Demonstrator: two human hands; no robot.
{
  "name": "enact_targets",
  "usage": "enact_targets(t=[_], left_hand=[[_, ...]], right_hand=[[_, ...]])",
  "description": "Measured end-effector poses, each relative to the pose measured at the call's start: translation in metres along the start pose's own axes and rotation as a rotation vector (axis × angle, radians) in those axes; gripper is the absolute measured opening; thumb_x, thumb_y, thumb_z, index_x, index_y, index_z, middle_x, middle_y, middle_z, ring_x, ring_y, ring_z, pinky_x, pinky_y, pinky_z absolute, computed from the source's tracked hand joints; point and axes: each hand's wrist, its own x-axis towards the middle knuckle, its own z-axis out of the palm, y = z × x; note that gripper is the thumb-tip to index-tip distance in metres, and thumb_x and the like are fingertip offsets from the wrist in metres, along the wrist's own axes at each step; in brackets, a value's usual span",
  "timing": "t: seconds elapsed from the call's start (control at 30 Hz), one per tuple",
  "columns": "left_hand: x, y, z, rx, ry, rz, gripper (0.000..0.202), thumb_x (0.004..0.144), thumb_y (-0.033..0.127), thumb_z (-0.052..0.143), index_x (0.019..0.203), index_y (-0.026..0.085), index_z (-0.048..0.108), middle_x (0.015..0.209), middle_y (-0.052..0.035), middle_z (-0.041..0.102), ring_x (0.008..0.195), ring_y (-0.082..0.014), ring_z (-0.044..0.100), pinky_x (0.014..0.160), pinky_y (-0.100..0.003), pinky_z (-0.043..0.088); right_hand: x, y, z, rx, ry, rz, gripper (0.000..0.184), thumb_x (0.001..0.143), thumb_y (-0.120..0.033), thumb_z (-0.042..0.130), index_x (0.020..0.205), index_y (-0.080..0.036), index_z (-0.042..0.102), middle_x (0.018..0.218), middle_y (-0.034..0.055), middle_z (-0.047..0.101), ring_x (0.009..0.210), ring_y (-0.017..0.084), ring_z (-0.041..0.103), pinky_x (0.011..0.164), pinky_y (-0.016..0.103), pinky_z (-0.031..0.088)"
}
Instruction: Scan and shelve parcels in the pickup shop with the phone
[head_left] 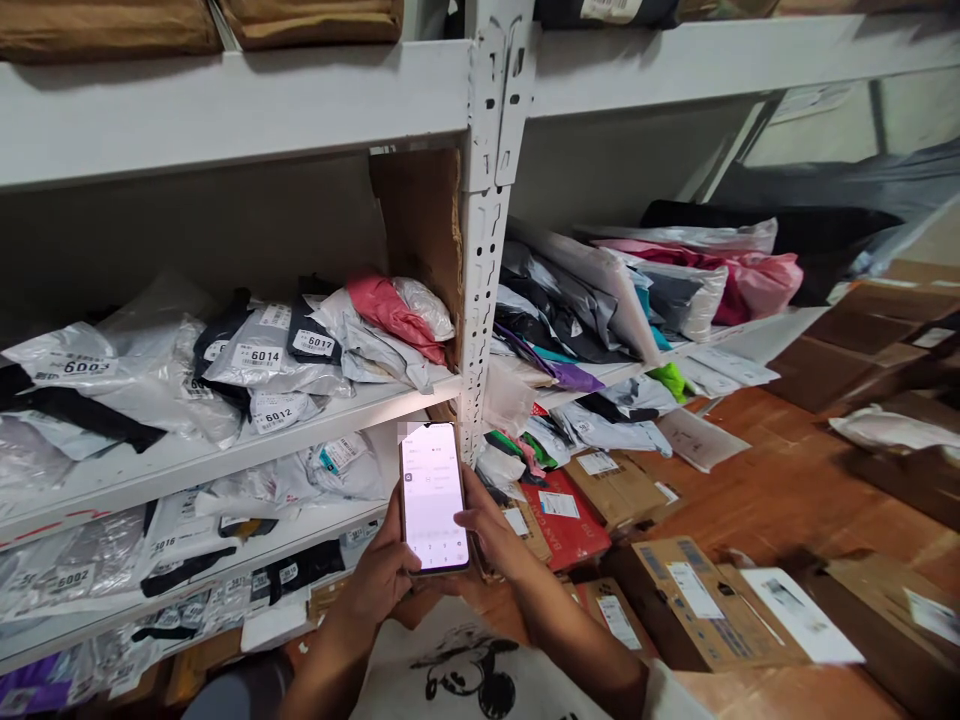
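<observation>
A smartphone (pixel 431 500) with a bright, pale screen is held upright in front of my body. A number keypad shows along the lower part of its screen; the small text is too faint to read. My left hand (pixel 381 570) is closed around the phone's left edge, with the thumb over the lower left corner. On the other edge my right hand (pixel 486 520) grips it too, its thumb at the right side of the screen. Behind the phone stands a white perforated shelf post (pixel 487 230). Fingers behind the phone are hidden.
Left shelves (pixel 360 408) carry several plastic-bagged parcels (pixel 259 355) with number labels. More soft parcels (pixel 570 300) are heaped on the right shelf. Cardboard boxes (pixel 694 600) and a red box (pixel 562 520) stand on the brown floor (pixel 720 510). A cardboard sheet (pixel 424 220) stands beside the post.
</observation>
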Motion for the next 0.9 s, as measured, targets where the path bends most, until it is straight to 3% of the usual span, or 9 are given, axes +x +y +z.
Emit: enact_targets(t=[0.13, 0.33, 0.4, 0.5, 0.57, 0.63, 0.7, 0.77, 0.9], left_hand=[[0.001, 0.003, 0.007, 0.048, 0.072, -0.026, 0.098, 0.067, 0.010, 0.055, 0.150, 0.040, 0.011, 0.147, -0.0078, 0.043, 0.097, -0.0280, 0.065, 0.066, -0.040, 0.061], [0.002, 0.004, 0.001, -0.068, -0.050, 0.021, 0.093, 0.065, 0.016, 0.051, 0.149, 0.038, 0.018, 0.137, -0.0060, 0.051, 0.092, -0.0274, 0.065, 0.067, -0.045, 0.061], [0.003, 0.002, -0.004, -0.091, -0.067, 0.019, 0.092, 0.066, 0.017, 0.051, 0.148, 0.039, 0.018, 0.135, -0.0054, 0.052, 0.093, -0.0277, 0.065, 0.068, -0.046, 0.060], [0.007, -0.005, -0.005, -0.086, -0.049, 0.020, 0.088, 0.069, 0.021, 0.052, 0.148, 0.040, 0.019, 0.134, -0.0052, 0.053, 0.100, -0.0296, 0.062, 0.069, -0.045, 0.059], [0.011, -0.007, 0.001, 0.024, -0.005, 0.061, 0.075, 0.078, 0.029, 0.050, 0.147, 0.039, 0.024, 0.131, -0.0064, 0.055, 0.103, -0.0298, 0.060, 0.069, -0.041, 0.057], [0.015, -0.003, 0.009, 0.349, 0.079, 0.153, 0.058, 0.086, 0.039, 0.047, 0.143, 0.035, 0.038, 0.123, -0.0082, 0.058, 0.102, -0.0283, 0.059, 0.074, -0.039, 0.054], [0.016, 0.013, 0.012, 0.712, 0.193, 0.253, 0.045, 0.090, 0.045, 0.048, 0.133, 0.031, 0.055, 0.111, -0.0088, 0.060, 0.100, -0.0260, 0.057, 0.083, -0.038, 0.050], [0.013, 0.041, 0.010, 0.943, 0.335, 0.342, 0.041, 0.090, 0.045, 0.052, 0.126, 0.029, 0.061, 0.100, -0.0075, 0.057, 0.092, -0.0230, 0.056, 0.082, -0.035, 0.048], [0.003, 0.131, -0.003, 1.382, 0.686, 0.693, 0.043, 0.091, 0.039, 0.051, 0.131, 0.025, 0.055, 0.097, -0.0063, 0.050, 0.087, -0.0211, 0.054, 0.076, -0.033, 0.049]], right_hand=[[0.000, 0.001, 0.003, 0.017, 0.005, 0.013, 0.063, 0.075, -0.017, 0.049, 0.137, -0.027, 0.043, 0.141, 0.0020, 0.052, 0.130, 0.026, 0.046, 0.109, 0.042, 0.034], [0.002, -0.005, 0.011, 0.060, 0.059, 0.034, 0.042, 0.086, -0.029, 0.056, 0.128, -0.028, 0.049, 0.129, 0.0039, 0.060, 0.118, 0.024, 0.055, 0.102, 0.040, 0.042], [0.002, -0.004, 0.010, 0.029, 0.061, 0.030, 0.048, 0.084, -0.029, 0.060, 0.130, -0.028, 0.047, 0.130, 0.0048, 0.059, 0.117, 0.024, 0.056, 0.100, 0.040, 0.044], [0.001, 0.001, 0.006, -0.030, 0.001, -0.012, 0.076, 0.070, -0.021, 0.075, 0.137, -0.027, 0.041, 0.135, 0.0065, 0.057, 0.122, 0.026, 0.053, 0.102, 0.040, 0.043], [0.001, 0.007, 0.002, 0.036, 0.000, 0.009, 0.083, 0.063, -0.021, 0.080, 0.137, -0.028, 0.042, 0.131, 0.0063, 0.061, 0.119, 0.028, 0.056, 0.099, 0.041, 0.045], [0.002, 0.013, -0.001, 0.210, 0.091, 0.079, 0.068, 0.064, -0.033, 0.079, 0.127, -0.029, 0.053, 0.121, 0.0055, 0.067, 0.110, 0.030, 0.062, 0.092, 0.042, 0.050], [0.003, 0.017, -0.003, 0.406, 0.214, 0.160, 0.049, 0.067, -0.046, 0.074, 0.112, -0.028, 0.064, 0.110, 0.0055, 0.073, 0.098, 0.031, 0.067, 0.085, 0.044, 0.053], [0.003, 0.017, -0.006, 0.528, 0.281, 0.242, 0.041, 0.067, -0.052, 0.073, 0.099, -0.027, 0.069, 0.097, 0.0062, 0.076, 0.086, 0.031, 0.070, 0.080, 0.045, 0.054], [0.001, 0.008, -0.011, 0.607, 0.277, 0.378, 0.045, 0.062, -0.058, 0.077, 0.092, -0.024, 0.074, 0.087, 0.0087, 0.078, 0.079, 0.033, 0.073, 0.076, 0.045, 0.055]])
